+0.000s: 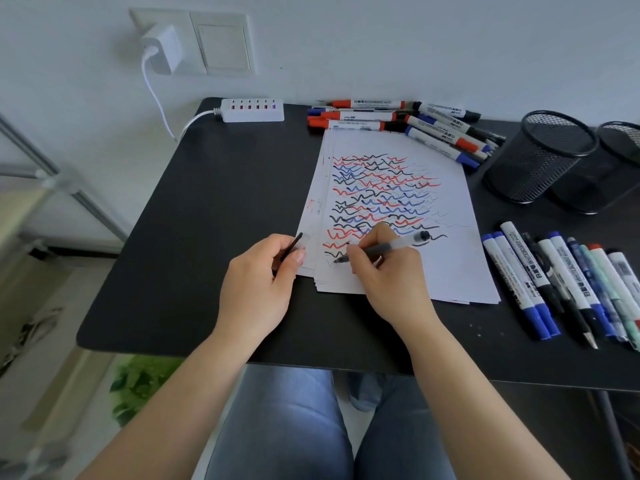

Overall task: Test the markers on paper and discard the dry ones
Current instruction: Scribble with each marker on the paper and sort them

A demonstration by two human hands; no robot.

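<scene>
A clear-barrelled black pen (pixel 381 248) is gripped in the right hand (pixel 388 271), fingers curled round it, its tip touching the lower left of the top sheet in a paper stack (pixel 450 271) covered in red, blue and black squiggles. The left hand (pixel 258 282) pinches the pen's cap (pixel 294 247) at the stack's left edge. Markers lie in a near-right group (pixel 561 285) and a far group (pixel 408 124) on the black surface (pixel 207 220), with two mesh pen cups (pixel 540 157) at far right.

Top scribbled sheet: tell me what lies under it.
Under the top scribbled sheet lies a stack of more white sheets, their edges fanning out at left and bottom, on the black table. Their faces are mostly covered.
</scene>
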